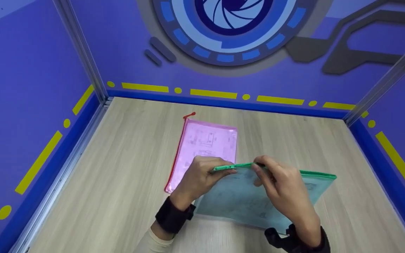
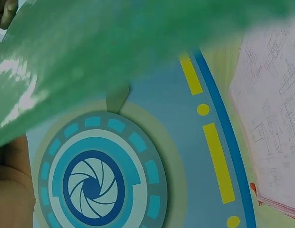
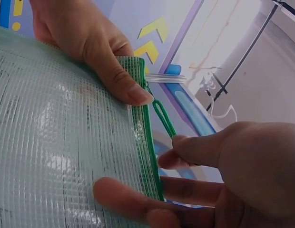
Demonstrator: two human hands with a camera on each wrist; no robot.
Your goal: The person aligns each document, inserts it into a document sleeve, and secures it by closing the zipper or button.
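A translucent green mesh zipper pouch [image 1: 237, 200] is held tilted above the front of the table, its green zipper edge [image 1: 316, 174] uppermost. Near one end of that edge, my left hand [image 1: 199, 175] grips the pouch between thumb and fingers. My right hand [image 1: 287, 186] is farther right along the same edge. In the right wrist view, its thumb and index finger pinch the looped green zipper pull [image 3: 164, 118], while other fingers lie about the mesh. The slider sits close to the left thumb. Printed sheets show dimly through the mesh.
A pink zipper pouch [image 1: 211, 137] with a red zipper and printed paper inside lies flat on the wooden table [image 1: 125, 151], behind the left hand. Purple-blue panels [image 1: 125, 45] wall the table at the back and both sides, with metal posts at the corners.
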